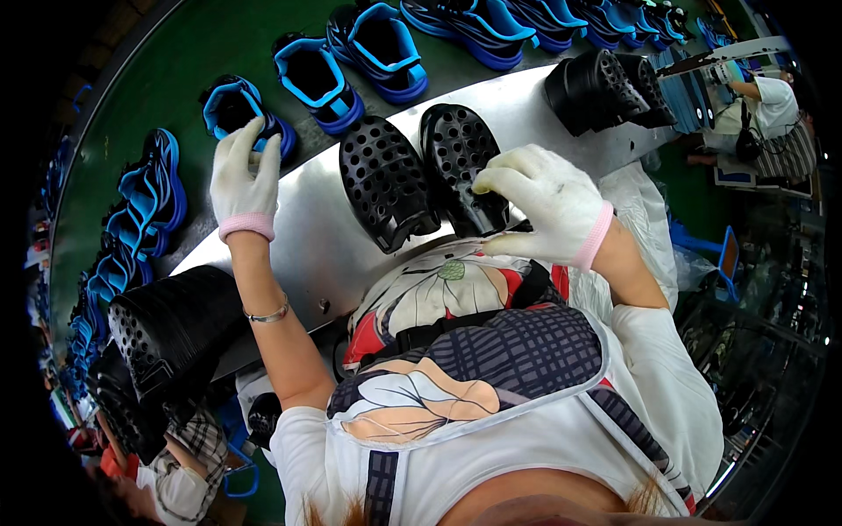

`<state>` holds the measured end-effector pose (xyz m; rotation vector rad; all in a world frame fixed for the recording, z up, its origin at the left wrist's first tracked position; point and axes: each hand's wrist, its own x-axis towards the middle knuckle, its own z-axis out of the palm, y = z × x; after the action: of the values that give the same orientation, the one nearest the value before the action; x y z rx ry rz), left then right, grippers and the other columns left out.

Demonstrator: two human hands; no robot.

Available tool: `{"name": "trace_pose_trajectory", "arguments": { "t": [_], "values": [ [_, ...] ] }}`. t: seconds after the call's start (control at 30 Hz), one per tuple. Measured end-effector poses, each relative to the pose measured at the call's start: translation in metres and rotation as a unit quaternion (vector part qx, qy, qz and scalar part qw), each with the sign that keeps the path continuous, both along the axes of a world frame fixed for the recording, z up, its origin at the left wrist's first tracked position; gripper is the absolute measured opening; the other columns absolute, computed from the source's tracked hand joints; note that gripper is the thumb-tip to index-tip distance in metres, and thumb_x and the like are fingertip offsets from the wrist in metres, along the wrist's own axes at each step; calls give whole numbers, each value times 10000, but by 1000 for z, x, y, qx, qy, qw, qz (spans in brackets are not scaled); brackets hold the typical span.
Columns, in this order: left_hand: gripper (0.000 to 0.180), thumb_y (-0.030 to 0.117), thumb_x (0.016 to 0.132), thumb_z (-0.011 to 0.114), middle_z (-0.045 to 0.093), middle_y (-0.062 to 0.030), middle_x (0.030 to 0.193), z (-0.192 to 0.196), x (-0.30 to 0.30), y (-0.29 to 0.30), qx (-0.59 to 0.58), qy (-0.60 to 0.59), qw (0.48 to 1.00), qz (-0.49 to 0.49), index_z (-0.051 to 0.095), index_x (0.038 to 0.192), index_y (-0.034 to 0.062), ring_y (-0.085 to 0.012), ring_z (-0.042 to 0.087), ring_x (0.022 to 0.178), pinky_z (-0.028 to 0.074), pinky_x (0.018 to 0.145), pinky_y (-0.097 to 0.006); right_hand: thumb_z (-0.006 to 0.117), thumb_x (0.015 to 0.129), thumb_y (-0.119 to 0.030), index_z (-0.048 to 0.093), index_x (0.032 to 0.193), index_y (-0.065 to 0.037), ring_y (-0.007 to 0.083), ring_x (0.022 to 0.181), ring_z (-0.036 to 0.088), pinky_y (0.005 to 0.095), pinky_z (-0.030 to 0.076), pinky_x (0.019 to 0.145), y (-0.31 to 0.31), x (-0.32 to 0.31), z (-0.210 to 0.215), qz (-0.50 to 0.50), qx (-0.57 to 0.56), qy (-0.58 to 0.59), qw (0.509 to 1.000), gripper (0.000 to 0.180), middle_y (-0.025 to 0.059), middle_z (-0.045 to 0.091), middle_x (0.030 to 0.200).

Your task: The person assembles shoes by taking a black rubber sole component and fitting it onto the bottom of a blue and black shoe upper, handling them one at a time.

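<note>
Left hand point(246, 175): fingers parted, nothing visibly gripped — blue shoe point(230, 103) at its 12 o'clock. Right hand point(548, 200): half-curled, no grip seen — nearer perforated black piece point(458, 149), 10 o'clock, long axis 11-to-5.

Glare on metal table point(309, 230), edges fisheye-bent

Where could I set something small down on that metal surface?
The metal surface shows bare between the left wrist and the two black perforated pieces, and between those and the black stack at upper right. It is crowded under the right hand and along the blue shoes on the green surface.
</note>
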<state>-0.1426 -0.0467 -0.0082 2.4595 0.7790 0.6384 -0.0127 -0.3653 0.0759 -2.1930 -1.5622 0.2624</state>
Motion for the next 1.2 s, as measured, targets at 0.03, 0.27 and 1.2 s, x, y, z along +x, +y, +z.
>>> {"name": "trace_pose_trajectory", "arguments": {
  "t": [0.03, 0.27, 1.2],
  "values": [
    [302, 239, 891, 677, 640, -81, 1106, -1, 2, -3, 6, 5, 1000, -7, 686, 1162, 105, -138, 624, 784, 510, 728, -275, 791, 641, -307, 634, 1048, -107, 299, 942, 594, 404, 497, 816, 2, 0, -3, 0, 0, -10, 1000, 480, 88, 605, 1017],
    [254, 159, 873, 684, 633, -114, 1089, -18, 2, -3, -1, -40, 997, -65, 679, 1099, 44, -224, 645, 825, 520, 735, -307, 824, 631, -347, 637, 1032, -88, 301, 924, 599, 395, 488, 792, 12, 5, -2, 56, -8, -25, 998, 513, 94, 614, 1025],
    [826, 601, 947, 456, 503, -141, 1322, 53, 10, -52, -588, -293, 684, -317, 286, 1455, -27, -232, 501, 1223, 380, 1058, -378, 731, 710, -256, 580, 1036, -46, 288, 909, 603, 394, 528, 734, 95, -3, 25, 120, 255, 34, 959, 416, 97, 577, 993]
  ]
}}
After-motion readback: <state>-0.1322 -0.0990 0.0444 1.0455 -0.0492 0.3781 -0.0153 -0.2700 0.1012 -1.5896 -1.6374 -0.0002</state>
